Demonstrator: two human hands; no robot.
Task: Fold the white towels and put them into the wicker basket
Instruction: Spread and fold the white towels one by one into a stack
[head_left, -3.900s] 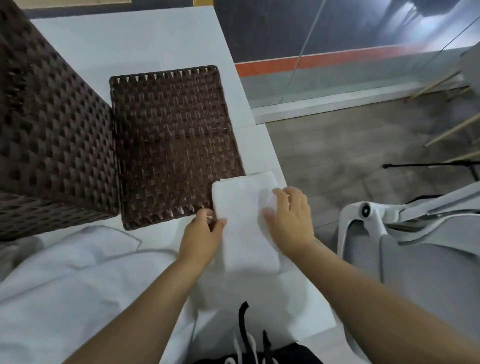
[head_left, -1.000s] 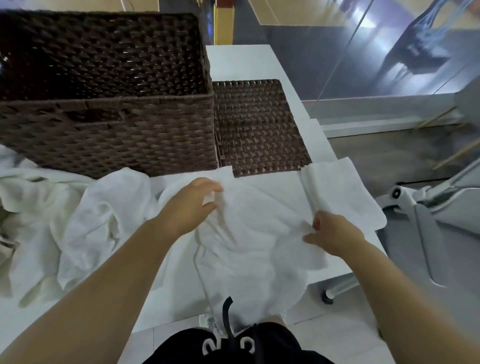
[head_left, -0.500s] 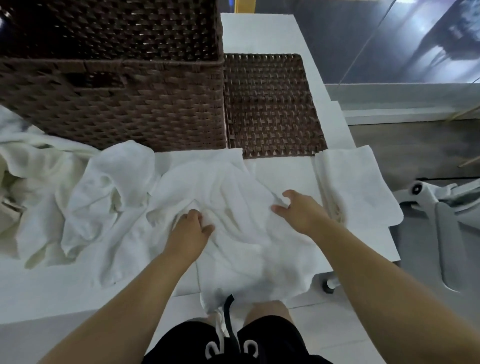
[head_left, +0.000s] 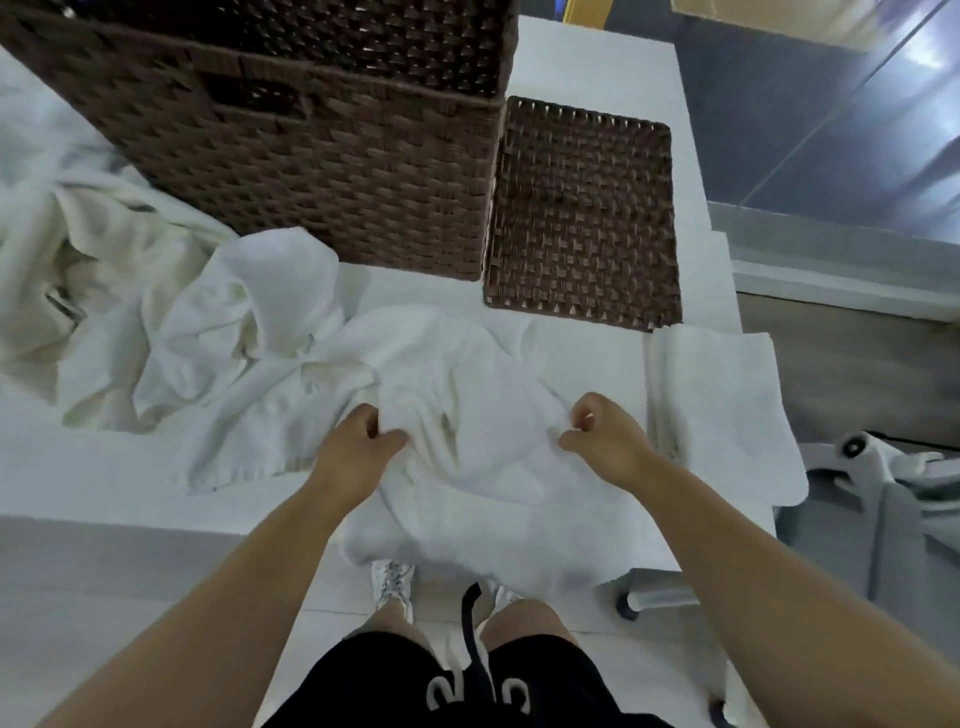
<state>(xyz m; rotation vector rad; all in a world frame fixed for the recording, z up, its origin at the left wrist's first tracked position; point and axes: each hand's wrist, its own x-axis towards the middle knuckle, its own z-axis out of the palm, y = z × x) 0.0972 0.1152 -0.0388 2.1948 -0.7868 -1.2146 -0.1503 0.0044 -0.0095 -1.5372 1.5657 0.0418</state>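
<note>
A crumpled white towel (head_left: 467, 467) lies at the near edge of the white table (head_left: 104, 483), its lower part hanging over the edge. My left hand (head_left: 358, 441) pinches a bunch of its cloth on the left. My right hand (head_left: 602, 431) pinches the cloth on the right. A folded white towel (head_left: 722, 410) rests flat at the table's right edge. The tall brown wicker basket (head_left: 322, 156) stands at the back, and I cannot see inside it.
The flat wicker lid (head_left: 582, 208) lies to the right of the basket. A heap of several unfolded white towels (head_left: 156, 312) covers the left of the table. A grey office chair (head_left: 883, 499) stands to the right, beside the table.
Both hands lay on the spread towel half a second ago; now their fingers have curled and gathered the cloth. Before that, the folded towel was left at the right edge.
</note>
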